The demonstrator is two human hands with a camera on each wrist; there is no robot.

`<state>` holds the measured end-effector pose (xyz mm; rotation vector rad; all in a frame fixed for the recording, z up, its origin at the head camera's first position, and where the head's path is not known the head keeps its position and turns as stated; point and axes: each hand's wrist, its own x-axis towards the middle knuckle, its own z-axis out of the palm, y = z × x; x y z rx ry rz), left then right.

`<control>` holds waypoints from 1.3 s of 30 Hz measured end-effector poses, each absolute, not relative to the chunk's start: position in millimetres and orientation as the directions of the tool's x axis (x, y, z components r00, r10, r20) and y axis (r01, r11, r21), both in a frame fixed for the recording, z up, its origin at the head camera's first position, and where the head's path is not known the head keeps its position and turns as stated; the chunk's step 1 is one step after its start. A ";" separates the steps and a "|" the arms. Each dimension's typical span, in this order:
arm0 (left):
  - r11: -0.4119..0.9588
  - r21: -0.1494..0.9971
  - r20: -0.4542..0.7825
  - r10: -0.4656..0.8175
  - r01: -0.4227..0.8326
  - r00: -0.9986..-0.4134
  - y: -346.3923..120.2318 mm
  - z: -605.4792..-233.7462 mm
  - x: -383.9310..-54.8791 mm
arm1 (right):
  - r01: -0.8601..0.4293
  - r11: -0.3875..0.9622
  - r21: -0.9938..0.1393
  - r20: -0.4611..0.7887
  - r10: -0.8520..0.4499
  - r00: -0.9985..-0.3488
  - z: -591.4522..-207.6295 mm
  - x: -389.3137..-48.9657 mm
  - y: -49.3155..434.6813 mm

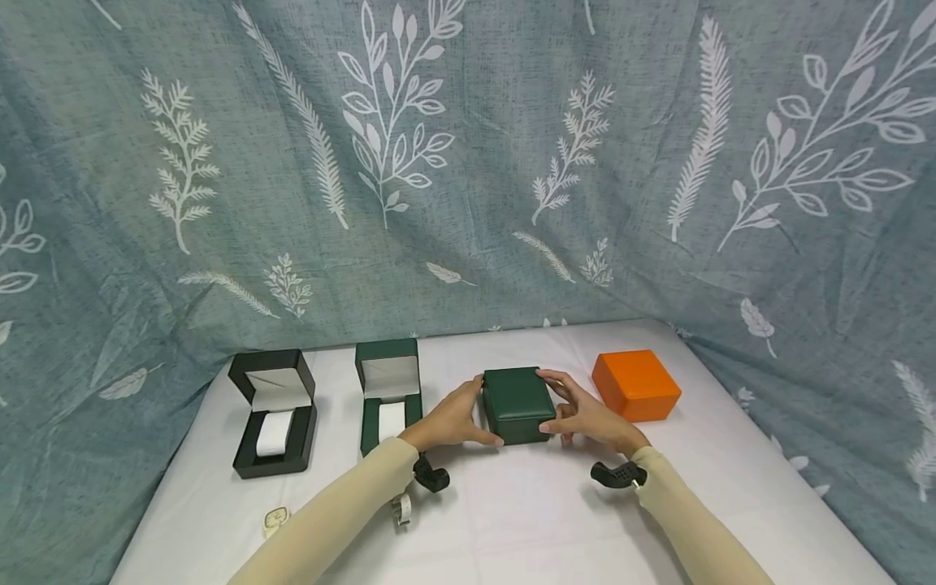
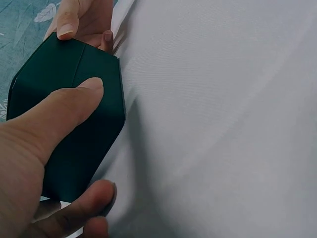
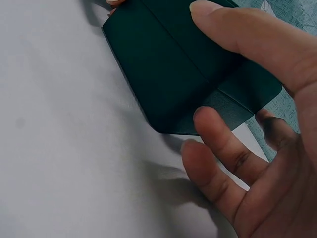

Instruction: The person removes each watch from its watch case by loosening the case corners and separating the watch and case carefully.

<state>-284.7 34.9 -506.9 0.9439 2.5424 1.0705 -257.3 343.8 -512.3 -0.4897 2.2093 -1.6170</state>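
A closed dark green watch box [image 1: 521, 398] sits on the white table between my two hands. My left hand [image 1: 455, 418] grips its left side, the thumb [image 2: 81, 101] lying across the front face in the left wrist view. From the right, my right hand [image 1: 587, 416] holds the box by its front and side. Its thumb [image 3: 218, 20] presses the front near the lid seam in the right wrist view, and the middle fingers come up to the side wall. The box's underside is hidden.
Left stand an open black watch box [image 1: 252, 439] and an open green watch box [image 1: 370, 422], each with a white cushion. An orange box [image 1: 634, 386] sits at right. Two watches lie in front: one pale-faced watch [image 1: 275, 518], one silver watch [image 1: 401, 510]. Behind hangs a curtain [image 1: 468, 203].
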 end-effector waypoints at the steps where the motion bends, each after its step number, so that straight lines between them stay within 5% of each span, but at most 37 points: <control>1: 0.525 0.707 0.039 0.641 0.474 -0.767 35.3 -507.2 -285.4 | -0.065 0.282 -0.957 -0.082 -0.479 -0.874 -512.7 -258.1 344.2; 39: 0.565 0.709 0.034 0.570 0.421 -0.821 41.5 -512.6 -289.0 | -0.073 0.240 -0.968 -0.043 -0.446 -0.894 -516.1 -265.2 343.2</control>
